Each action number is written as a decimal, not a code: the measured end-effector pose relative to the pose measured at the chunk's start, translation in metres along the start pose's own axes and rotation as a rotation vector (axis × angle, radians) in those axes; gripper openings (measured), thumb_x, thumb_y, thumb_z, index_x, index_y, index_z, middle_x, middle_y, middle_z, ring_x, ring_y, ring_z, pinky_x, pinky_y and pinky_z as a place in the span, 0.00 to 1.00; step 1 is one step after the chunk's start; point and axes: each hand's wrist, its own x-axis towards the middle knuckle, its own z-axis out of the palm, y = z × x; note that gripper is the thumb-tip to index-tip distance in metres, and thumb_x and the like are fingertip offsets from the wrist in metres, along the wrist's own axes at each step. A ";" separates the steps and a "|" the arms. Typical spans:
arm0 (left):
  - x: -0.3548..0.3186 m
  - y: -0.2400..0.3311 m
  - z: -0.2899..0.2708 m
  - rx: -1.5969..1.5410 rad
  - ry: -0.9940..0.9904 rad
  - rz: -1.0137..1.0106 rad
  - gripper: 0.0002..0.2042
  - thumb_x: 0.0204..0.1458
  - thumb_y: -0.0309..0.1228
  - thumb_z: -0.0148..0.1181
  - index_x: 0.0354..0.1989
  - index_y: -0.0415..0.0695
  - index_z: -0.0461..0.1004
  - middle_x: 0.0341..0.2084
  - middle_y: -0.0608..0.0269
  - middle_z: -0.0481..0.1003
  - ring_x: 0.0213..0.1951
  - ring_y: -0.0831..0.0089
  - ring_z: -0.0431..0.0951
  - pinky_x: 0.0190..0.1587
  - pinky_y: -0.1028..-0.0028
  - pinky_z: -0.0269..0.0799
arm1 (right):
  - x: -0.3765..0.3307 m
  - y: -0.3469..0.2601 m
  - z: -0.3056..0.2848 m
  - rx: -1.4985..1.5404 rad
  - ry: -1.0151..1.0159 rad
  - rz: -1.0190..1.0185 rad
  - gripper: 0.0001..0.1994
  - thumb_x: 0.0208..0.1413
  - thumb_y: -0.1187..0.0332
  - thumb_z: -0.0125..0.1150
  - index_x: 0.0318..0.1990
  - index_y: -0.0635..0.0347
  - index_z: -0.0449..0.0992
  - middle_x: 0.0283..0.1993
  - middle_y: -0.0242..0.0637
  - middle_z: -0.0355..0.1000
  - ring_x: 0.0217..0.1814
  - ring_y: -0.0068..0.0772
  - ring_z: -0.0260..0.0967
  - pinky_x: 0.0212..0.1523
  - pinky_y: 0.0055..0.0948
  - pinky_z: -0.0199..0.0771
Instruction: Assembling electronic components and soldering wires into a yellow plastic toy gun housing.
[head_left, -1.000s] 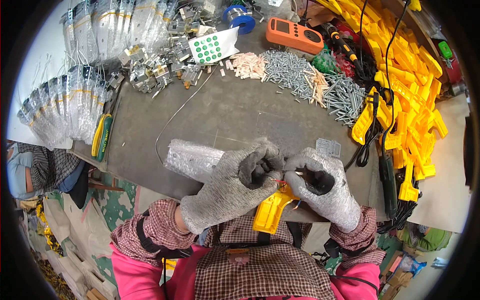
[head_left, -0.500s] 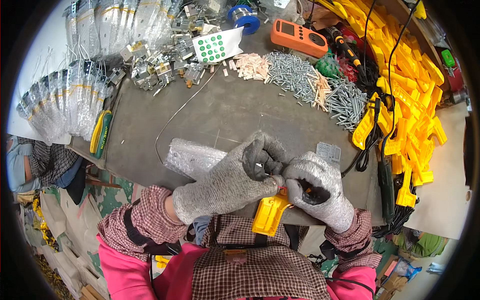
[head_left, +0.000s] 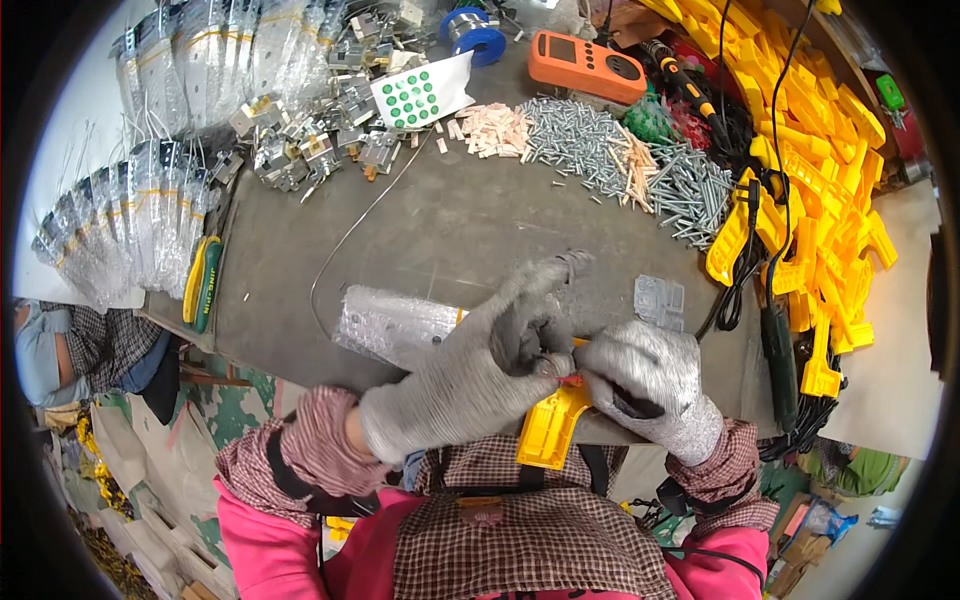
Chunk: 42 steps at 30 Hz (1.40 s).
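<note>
Both my hands wear grey knit gloves and meet at the near edge of the grey workbench (head_left: 450, 220). My left hand (head_left: 470, 380) pinches a small metal part with a thin red wire end (head_left: 568, 380) at its fingertips. Closed on the top of a yellow plastic housing (head_left: 550, 430), my right hand (head_left: 650, 385) holds it so that it hangs over the bench edge toward my lap. A clear bag of small metal parts (head_left: 390, 325) lies just left of my left hand. A small metal bracket (head_left: 660, 298) rests beyond my right hand.
Piles of screws (head_left: 620, 160) and pale plastic plugs (head_left: 495, 130) lie at the back. An orange meter (head_left: 598, 68), a solder spool (head_left: 470, 25), metal brackets (head_left: 310, 140) and bagged parts (head_left: 150, 230) fill the far left. Yellow housings (head_left: 810, 200) heap at right, with black cables (head_left: 745, 280).
My left hand has moved right and its fingers have stretched out over the part. My right hand has shifted slightly right and lower on the yellow housing.
</note>
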 end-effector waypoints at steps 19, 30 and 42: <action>0.006 -0.006 0.016 1.021 0.090 0.505 0.43 0.41 0.15 0.66 0.71 0.39 0.56 0.37 0.56 0.77 0.35 0.70 0.79 0.41 0.74 0.76 | 0.014 0.008 -0.012 0.110 -0.316 0.393 0.07 0.55 0.64 0.60 0.37 0.55 0.76 0.32 0.43 0.74 0.30 0.47 0.75 0.30 0.43 0.75; 0.012 0.004 0.002 0.415 0.005 0.074 0.33 0.56 0.17 0.57 0.71 0.40 0.54 0.56 0.54 0.72 0.42 0.77 0.77 0.46 0.80 0.72 | 0.008 0.015 -0.018 0.127 -0.178 0.132 0.11 0.58 0.64 0.63 0.43 0.60 0.75 0.35 0.37 0.73 0.37 0.36 0.75 0.37 0.33 0.76; 0.016 -0.016 -0.003 0.662 0.033 0.505 0.37 0.53 0.20 0.62 0.72 0.41 0.53 0.47 0.58 0.76 0.28 0.79 0.73 0.29 0.79 0.68 | -0.007 0.003 -0.021 -0.341 -0.229 -0.045 0.19 0.51 0.66 0.66 0.52 0.55 0.72 0.46 0.37 0.69 0.44 0.38 0.75 0.41 0.36 0.78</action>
